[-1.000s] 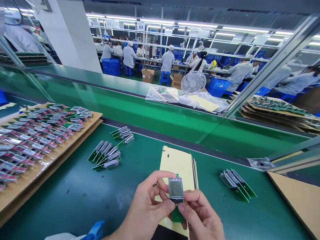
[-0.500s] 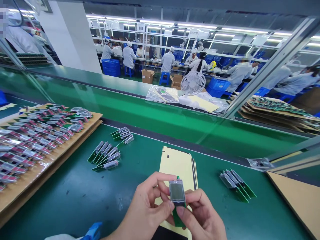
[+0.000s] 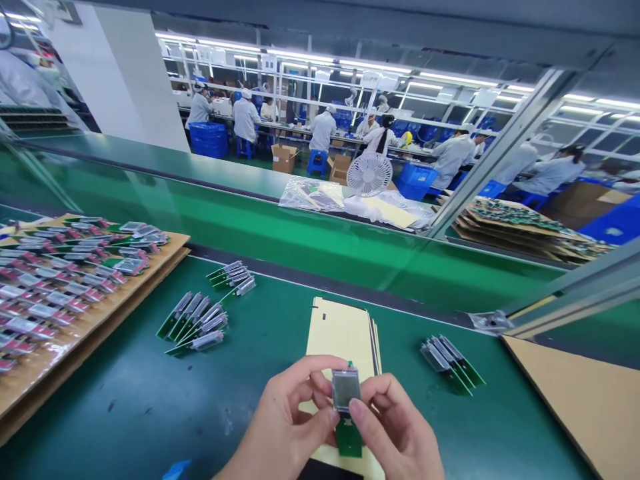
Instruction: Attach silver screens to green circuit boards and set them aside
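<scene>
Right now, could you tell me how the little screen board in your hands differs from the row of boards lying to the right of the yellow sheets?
The held board is a single piece, pinched between the left hand and right hand above the yellow sheets; the right-hand row holds several, overlapping on the green mat. The held board's screen faces the camera; the row's lie slanted, untouched. Both pair a grey screen with a green board.

room: factory hall | light: long white ceiling tube lights (image 3: 350,63) | wall: broad white pillar (image 3: 125,80) | furniture: long green-topped workbench (image 3: 150,387)
</scene>
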A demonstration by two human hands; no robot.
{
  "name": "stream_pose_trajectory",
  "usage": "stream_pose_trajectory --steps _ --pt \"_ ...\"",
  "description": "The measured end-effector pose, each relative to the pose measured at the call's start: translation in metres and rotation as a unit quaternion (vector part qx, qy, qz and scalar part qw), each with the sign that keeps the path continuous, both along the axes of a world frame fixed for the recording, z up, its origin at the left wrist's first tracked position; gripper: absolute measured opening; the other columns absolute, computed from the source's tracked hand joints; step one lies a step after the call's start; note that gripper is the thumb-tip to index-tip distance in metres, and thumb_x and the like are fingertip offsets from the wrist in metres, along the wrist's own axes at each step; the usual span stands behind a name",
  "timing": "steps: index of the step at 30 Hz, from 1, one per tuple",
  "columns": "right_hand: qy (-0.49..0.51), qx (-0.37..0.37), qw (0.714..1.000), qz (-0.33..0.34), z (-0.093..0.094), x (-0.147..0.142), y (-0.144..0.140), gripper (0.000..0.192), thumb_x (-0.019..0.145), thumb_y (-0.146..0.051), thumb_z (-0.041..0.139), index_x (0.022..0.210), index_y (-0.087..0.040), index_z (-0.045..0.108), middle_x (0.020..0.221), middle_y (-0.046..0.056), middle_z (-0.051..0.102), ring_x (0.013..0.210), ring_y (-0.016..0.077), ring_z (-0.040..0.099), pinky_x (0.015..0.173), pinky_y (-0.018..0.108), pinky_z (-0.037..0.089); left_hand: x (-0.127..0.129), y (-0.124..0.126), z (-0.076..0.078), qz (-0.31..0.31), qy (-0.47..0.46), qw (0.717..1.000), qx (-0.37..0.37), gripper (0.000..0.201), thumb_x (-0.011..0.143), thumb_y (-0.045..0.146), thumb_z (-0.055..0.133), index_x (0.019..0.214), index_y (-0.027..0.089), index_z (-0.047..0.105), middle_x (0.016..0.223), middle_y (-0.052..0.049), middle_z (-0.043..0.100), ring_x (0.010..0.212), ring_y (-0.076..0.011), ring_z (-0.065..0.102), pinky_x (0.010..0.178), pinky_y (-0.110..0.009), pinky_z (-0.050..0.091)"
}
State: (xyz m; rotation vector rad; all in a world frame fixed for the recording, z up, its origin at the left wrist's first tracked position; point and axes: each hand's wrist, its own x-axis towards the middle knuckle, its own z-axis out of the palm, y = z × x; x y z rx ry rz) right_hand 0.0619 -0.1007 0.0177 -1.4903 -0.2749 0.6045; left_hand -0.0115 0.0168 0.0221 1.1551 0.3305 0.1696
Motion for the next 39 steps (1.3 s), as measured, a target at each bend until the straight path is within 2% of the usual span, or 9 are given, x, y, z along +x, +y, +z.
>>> stream_pose_trajectory --steps 3,6,9,12,16,21,28,33,39 --pt "-0.168 -0.13 0.977 -0.034 0.0 0.024 -0.014 0.025 0.067 -0.049 0.063 0.066 -0.025 0.057 0.062 -0.001 0.054 0.059 0.0174 0.046 0.054 0.029 0.036 -0.001 0.002 -0.006 0.013 0.029 0.998 0.062 0.056 0.077 0.024 0.06 0.127 0.034 0.036 0.099 -0.002 0.052 0.086 -0.0164 0.055 0.069 -0.027 0.049" --pt "-0.387 -0.281 0.868 -0.134 -0.007 0.062 -0.037 0.031 0.061 -0.055 0.057 0.062 -0.025 0.061 0.08 0.009 0.06 0.079 0.029 0.051 0.067 0.042 0.04 -0.001 0.008 -0.009 0.034 0.052 0.995 0.082 0.05 0.08 0.029 0.056 0.126 0.032 0.036 0.105 -0.005 0.051 0.088 -0.0186 0.056 0.071 -0.03 0.049" --pt "-0.425 -0.345 0.812 -0.204 -0.019 0.095 -0.055 0.034 0.058 -0.057 0.05 0.056 -0.024 0.059 0.103 0.018 0.059 0.1 0.043 0.044 0.074 0.058 0.032 -0.001 0.014 -0.011 0.024 0.045 0.996 0.068 0.04 0.082 0.034 0.053 0.121 0.03 0.041 0.102 -0.005 0.052 0.085 -0.0186 0.057 0.073 -0.032 0.05" --pt "-0.41 -0.365 0.81 -0.206 -0.033 0.111 -0.063 0.028 0.06 -0.052 0.047 0.057 -0.025 0.054 0.112 0.017 0.058 0.106 0.0448 0.042 0.073 0.061 0.032 0.0 0.017 -0.012 0.03 0.049 0.996 0.067 0.037 0.082 0.036 0.054 0.117 0.028 0.044 0.099 -0.005 0.053 0.084 -0.0185 0.057 0.071 -0.032 0.051" --pt "-0.403 -0.362 0.823 -0.171 -0.039 0.117 -0.066 0.02 0.063 -0.044 0.049 0.071 -0.025 0.047 0.113 0.012 0.059 0.098 0.0333 0.054 0.075 0.049 0.041 0.001 0.017 -0.013 0.056 0.06 0.994 0.073 0.038 0.08 0.036 0.055 0.115 0.025 0.046 0.096 -0.005 0.055 0.082 -0.0185 0.057 0.069 -0.031 0.051" --pt "-0.418 -0.366 0.818 -0.148 -0.037 0.122 -0.071 0.043 0.066 -0.039 0.05 0.105 -0.021 0.044 0.103 0.01 0.061 0.096 0.0284 0.056 0.082 0.045 0.041 0.0 0.017 -0.012 0.063 0.072 0.991 0.091 0.033 0.08 0.033 0.055 0.11 0.022 0.051 0.095 -0.005 0.056 0.081 -0.0185 0.058 0.068 -0.031 0.051" --pt "-0.439 -0.383 0.805 -0.107 -0.032 0.13 -0.076 0.05 0.069 -0.036 0.047 0.115 -0.019 0.043 0.113 0.013 0.056 0.104 0.0309 0.053 0.083 0.05 0.038 0.002 0.013 -0.009 0.035 0.091 0.966 0.238 0.019 0.083 0.026 0.047 0.096 0.021 0.059 0.088 -0.005 0.059 0.081 -0.0195 0.057 0.066 -0.029 0.048" --pt "-0.468 -0.375 0.793 -0.108 -0.019 0.11 -0.082 0.05 0.071 -0.042 0.051 0.115 -0.019 0.044 0.116 0.016 0.053 0.106 0.0349 0.05 0.082 0.053 0.038 0.0 0.014 -0.015 -0.023 0.072 0.903 0.423 0.032 0.078 0.011 0.048 0.104 0.028 0.058 0.108 -0.003 0.06 0.1 -0.0225 0.055 0.082 -0.036 0.046" --pt "-0.446 -0.287 0.847 0.0 -0.034 0.005 -0.061 0.045 0.07 -0.017 0.05 0.112 -0.034 0.046 0.091 0.0 0.062 0.082 0.0265 0.056 0.068 0.041 0.045 -0.001 0.016 -0.026 -0.098 0.073 0.782 0.611 0.039 0.075 0.007 0.055 0.109 0.025 0.056 0.128 -0.004 0.052 0.12 -0.0294 0.039 0.095 -0.049 0.036"
